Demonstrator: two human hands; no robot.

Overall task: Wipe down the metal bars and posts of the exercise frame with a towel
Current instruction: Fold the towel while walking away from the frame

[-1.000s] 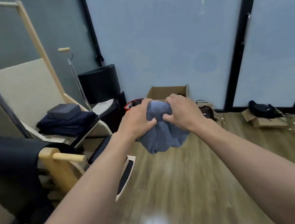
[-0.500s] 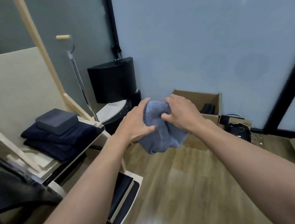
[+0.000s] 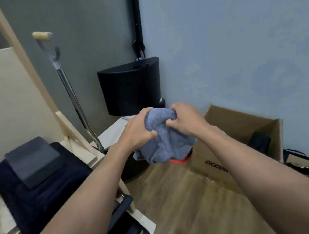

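Both hands [image 3: 138, 131] [image 3: 185, 120] around bunched towel [image 3: 168, 144]

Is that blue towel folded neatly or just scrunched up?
Scrunched up. The towel is a loose bunch gripped between the left hand and right hand, its lower part hanging in uneven folds.

An open cardboard box [image 3: 236, 125] sits near a black cabinet [image 3: 129, 88].

Pilates/exercise studio, wood equip frame [image 3: 20, 56], metal bar [image 3: 74, 100], folded mats [image 3: 33, 163], wood floor [image 3: 181, 202]
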